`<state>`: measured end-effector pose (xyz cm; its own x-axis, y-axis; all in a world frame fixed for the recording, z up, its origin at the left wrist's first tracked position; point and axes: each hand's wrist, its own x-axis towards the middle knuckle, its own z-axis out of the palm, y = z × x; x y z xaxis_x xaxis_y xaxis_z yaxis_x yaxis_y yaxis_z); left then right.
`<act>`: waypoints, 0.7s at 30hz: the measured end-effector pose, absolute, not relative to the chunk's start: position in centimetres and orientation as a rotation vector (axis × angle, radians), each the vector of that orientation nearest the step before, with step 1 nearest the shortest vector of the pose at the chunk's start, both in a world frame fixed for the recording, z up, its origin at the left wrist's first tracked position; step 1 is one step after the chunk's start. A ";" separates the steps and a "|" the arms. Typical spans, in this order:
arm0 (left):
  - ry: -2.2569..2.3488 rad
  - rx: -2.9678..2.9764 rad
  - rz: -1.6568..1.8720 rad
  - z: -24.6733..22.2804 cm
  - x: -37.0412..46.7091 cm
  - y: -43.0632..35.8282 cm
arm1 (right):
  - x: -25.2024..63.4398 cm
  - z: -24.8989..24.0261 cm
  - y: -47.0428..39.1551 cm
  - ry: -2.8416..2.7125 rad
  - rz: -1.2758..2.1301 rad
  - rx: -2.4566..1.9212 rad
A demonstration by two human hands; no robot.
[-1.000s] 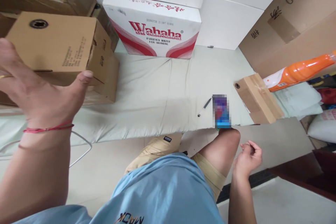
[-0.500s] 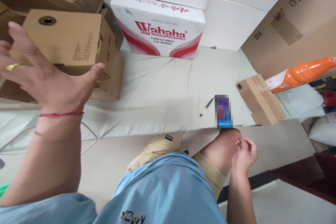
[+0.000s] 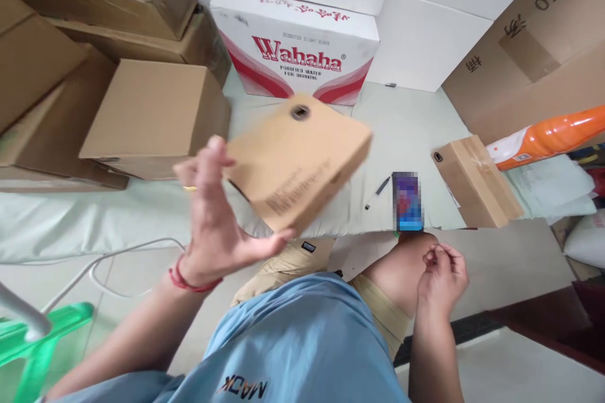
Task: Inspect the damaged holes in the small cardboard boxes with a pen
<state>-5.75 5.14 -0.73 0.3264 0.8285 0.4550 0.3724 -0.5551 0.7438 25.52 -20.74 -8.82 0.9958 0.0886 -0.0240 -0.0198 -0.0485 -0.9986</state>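
Observation:
A flat brown cardboard box (image 3: 297, 164), tilted and slightly blurred, is gripped at its left side and near corner by my left hand (image 3: 220, 220). It hangs above the cloth-covered table (image 3: 155, 214), with a round dark mark and small print on its upper face. My right hand (image 3: 442, 277) is by my right knee, its thumb and fingers pinched together; whatever they may hold is too small to make out. Close to that knee, a phone (image 3: 407, 201) with a blurred-out screen lies at the table edge beside a black pen (image 3: 378, 193).
Brown cartons (image 3: 146, 107) are stacked on the left. A white and red Wahaha water carton (image 3: 302, 50) stands at the back. Toward the right lie a small box (image 3: 472, 182) and an orange bottle-shaped object (image 3: 558, 135). A green stool (image 3: 42, 334) is at lower left.
My left hand has lifted the flat box off the left carton and brought it rightward and nearer to me. My right hand stays pinched by the knee.

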 end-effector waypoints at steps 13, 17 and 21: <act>0.502 2.373 1.011 -4.5 -3.9 1.0 | 20.8 -6.0 -17.4 -0.429 0.549 -1.564; 0.424 2.313 1.026 -4.3 -4.3 0.8 | 20.4 -6.2 -17.1 -0.345 0.706 -1.489; 0.348 2.269 0.958 -4.4 -4.0 0.7 | 19.8 -6.0 -17.5 -0.242 0.911 -1.383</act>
